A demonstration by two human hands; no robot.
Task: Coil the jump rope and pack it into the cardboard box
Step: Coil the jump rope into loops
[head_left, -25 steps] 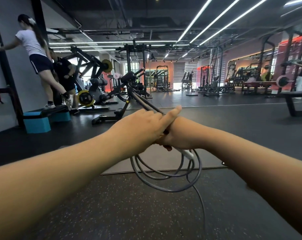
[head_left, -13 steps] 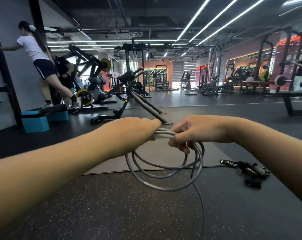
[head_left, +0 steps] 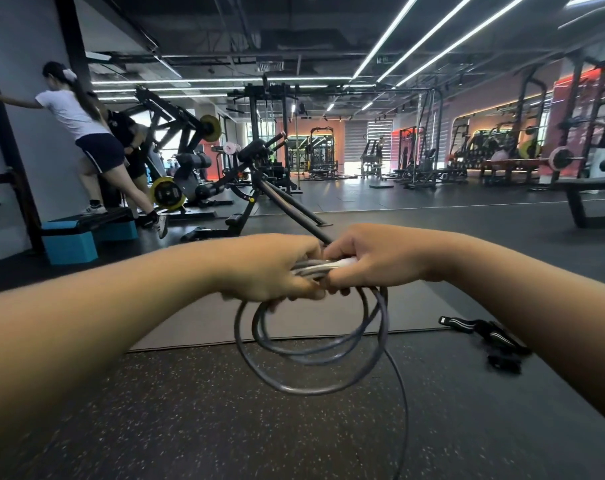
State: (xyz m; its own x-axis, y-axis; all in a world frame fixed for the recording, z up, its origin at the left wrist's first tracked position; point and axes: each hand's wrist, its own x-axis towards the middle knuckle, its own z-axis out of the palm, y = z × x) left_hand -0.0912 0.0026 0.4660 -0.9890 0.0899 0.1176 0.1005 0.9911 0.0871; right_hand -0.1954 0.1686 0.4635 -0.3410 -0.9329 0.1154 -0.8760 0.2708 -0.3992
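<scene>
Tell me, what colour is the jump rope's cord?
Grey: the jump rope hangs in grey loops below both hands, seen in the head view.

I see a grey jump rope point(head_left: 315, 358) with a smooth, slightly glossy plastic-looking coating, its coils catching the ceiling light; the piece at the top of the bundle is white glossy plastic point(head_left: 342, 263). Across the lower frame the black floor point(head_left: 190, 427) looks like matt, grainy rubber with pale speckles. The grey mat point(head_left: 204, 323) at centre reads smoother and matt. At lower right, black straps point(head_left: 484, 336) look like woven cloth. The black machine frame point(head_left: 280, 199) at centre left appears painted metal, semi-gloss.
</scene>
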